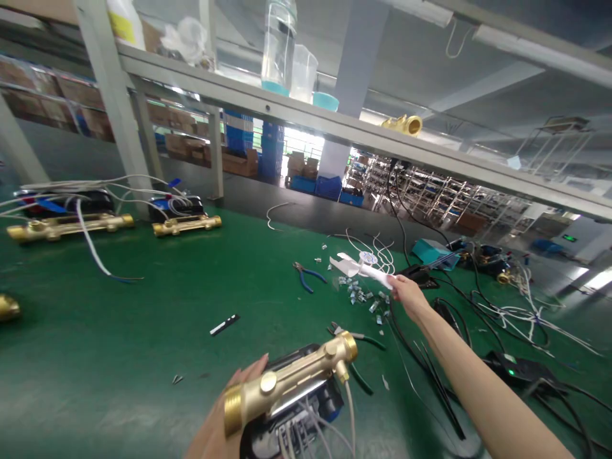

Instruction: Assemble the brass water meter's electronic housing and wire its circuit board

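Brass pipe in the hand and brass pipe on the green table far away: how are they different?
The held brass pipe is gripped in the left hand, but the lying brass pipe rests on the green bench top with no hand on it. The held brass pipe tilts; the lying brass pipe sits nearly level. The held one looks bigger because it is nearer the camera. Both are shiny brass with wide round ends.

Left hand (pixel 229 408) holding brass fitting (pixel 287 382), right hand (pixel 406 294) pinching white strip (pixel 363 269)

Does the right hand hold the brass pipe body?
No, the left hand holds the brass pipe body, while the right hand holds the white strip.
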`<state>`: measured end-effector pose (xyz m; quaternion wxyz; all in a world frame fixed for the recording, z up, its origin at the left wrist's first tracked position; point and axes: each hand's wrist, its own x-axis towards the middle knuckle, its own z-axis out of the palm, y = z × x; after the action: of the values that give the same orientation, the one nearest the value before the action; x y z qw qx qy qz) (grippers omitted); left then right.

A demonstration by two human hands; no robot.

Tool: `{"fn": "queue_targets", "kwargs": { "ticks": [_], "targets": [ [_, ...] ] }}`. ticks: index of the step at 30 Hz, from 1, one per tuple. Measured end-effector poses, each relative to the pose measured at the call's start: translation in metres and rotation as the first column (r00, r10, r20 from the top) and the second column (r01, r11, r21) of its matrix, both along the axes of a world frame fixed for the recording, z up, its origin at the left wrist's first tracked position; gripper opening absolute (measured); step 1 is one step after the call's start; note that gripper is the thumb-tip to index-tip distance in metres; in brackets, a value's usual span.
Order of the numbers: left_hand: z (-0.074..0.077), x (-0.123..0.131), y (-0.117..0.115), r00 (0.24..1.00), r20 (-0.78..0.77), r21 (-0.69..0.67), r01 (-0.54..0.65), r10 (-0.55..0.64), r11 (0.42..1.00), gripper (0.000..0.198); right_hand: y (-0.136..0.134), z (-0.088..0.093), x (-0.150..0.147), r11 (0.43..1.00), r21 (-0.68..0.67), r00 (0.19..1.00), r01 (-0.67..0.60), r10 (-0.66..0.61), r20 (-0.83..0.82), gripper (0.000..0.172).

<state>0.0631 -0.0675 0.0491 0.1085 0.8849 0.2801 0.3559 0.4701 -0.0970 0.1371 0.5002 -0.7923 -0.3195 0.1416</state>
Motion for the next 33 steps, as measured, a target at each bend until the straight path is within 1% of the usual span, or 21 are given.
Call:
{"fn": "queue_targets", "kwargs": {
  "ticks": [1,3,6,8,11,12,13,14,15,16,17,18,19,21,22,23,25,27,30,32,33],
  "targets": [
    [0.007,-0.001,-0.003,1.0,-0.021,-0.016,-0.002,0.001,1.0,0.086,-0.011,0.003,-0.008,0.998,0.064,0.998,-0.021,0.024,-0.053,0.028],
    [0.017,-0.001,-0.007,0.999,-0.047,-0.097,-0.027,0.023,0.995,0.085,-0.036,0.011,-0.026,0.979,0.196,0.987,-0.047,0.075,-0.141,0.026],
    [0.024,0.001,-0.011,0.998,-0.044,-0.187,0.039,-0.048,0.982,0.078,-0.072,0.027,-0.055,0.93,0.365,0.967,-0.03,0.119,-0.223,0.019],
    [0.026,0.003,-0.013,0.997,-0.026,-0.242,0.059,-0.068,0.968,0.077,-0.092,0.037,-0.079,0.899,0.439,0.961,0.005,0.117,-0.251,0.018],
    [0.03,0.003,-0.016,0.996,-0.008,-0.286,0.085,-0.091,0.955,0.076,-0.12,0.048,-0.124,0.87,0.493,0.959,0.028,0.115,-0.258,0.023],
    [0.032,0.003,-0.016,0.995,0.0,-0.289,0.099,-0.103,0.952,0.074,-0.129,0.05,-0.14,0.869,0.494,0.969,0.025,0.101,-0.227,0.025],
    [0.034,0.003,-0.017,0.993,0.006,-0.291,0.114,-0.117,0.95,0.073,-0.137,0.051,-0.155,0.877,0.481,0.987,0.017,0.063,-0.151,0.026],
    [0.035,0.003,-0.017,0.992,0.014,-0.295,0.122,-0.124,0.948,0.073,-0.145,0.052,-0.169,0.907,0.422,1.0,0.003,0.007,-0.021,0.028],
    [0.036,0.003,-0.017,0.992,0.02,-0.298,0.126,-0.125,0.946,0.074,-0.152,0.053,-0.18,0.939,0.344,0.985,-0.016,-0.045,0.167,0.029],
    [0.036,0.003,-0.017,0.992,0.025,-0.301,0.124,-0.122,0.945,0.075,-0.158,0.054,-0.187,0.966,0.256,0.93,-0.044,-0.054,0.362,0.03],
    [0.036,0.003,-0.017,0.993,0.025,-0.307,0.121,-0.119,0.944,0.076,-0.162,0.056,-0.191,0.985,0.148,0.836,-0.085,-0.01,0.548,0.031],
    [0.035,0.003,-0.017,0.993,0.023,-0.312,0.12,-0.119,0.942,0.077,-0.166,0.057,-0.192,0.989,0.031,0.712,-0.142,0.08,0.698,0.032],
    [0.034,0.003,-0.017,0.993,0.023,-0.316,0.12,-0.118,0.941,0.077,-0.168,0.059,-0.191,0.974,-0.085,0.571,-0.208,0.192,0.798,0.034],
    [0.032,0.003,-0.017,0.992,0.029,-0.322,0.126,-0.124,0.938,0.08,-0.168,0.061,-0.183,0.898,-0.282,0.296,-0.338,0.385,0.874,0.037],
    [0.031,0.003,-0.017,0.992,0.037,-0.325,0.129,-0.124,0.937,0.081,-0.167,0.061,-0.179,0.857,-0.348,0.189,-0.379,0.44,0.878,0.039],
    [0.031,0.003,-0.017,0.991,0.046,-0.327,0.132,-0.124,0.936,0.083,-0.164,0.062,-0.177,0.823,-0.396,0.113,-0.407,0.476,0.872,0.041],
    [0.03,0.003,-0.017,0.99,0.057,-0.329,0.14,-0.128,0.934,0.082,-0.159,0.063,-0.177,0.774,-0.464,0.016,-0.431,0.521,0.853,0.041],
    [0.03,0.003,-0.017,0.989,0.063,-0.328,0.144,-0.131,0.933,0.079,-0.152,0.065,-0.183,0.726,-0.515,-0.072,-0.455,0.546,0.834,0.036],
    [0.03,0.003,-0.016,0.989,0.069,-0.329,0.15,-0.134,0.932,0.078,-0.142,0.07,-0.195,0.65,-0.566,-0.233,-0.507,0.53,0.816,0.029],
    [0.03,0.004,-0.016,0.988,0.075,-0.327,0.15,-0.133,0.933,0.079,-0.137,0.074,-0.2,0.621,-0.585,-0.293,-0.523,0.513,0.807,0.027],
    [0.03,0.004,-0.016,0.988,0.078,-0.324,0.15,-0.132,0.934,0.08,-0.135,0.075,-0.202,0.617,-0.587,-0.301,-0.524,0.511,0.805,0.027]
  ]
}}
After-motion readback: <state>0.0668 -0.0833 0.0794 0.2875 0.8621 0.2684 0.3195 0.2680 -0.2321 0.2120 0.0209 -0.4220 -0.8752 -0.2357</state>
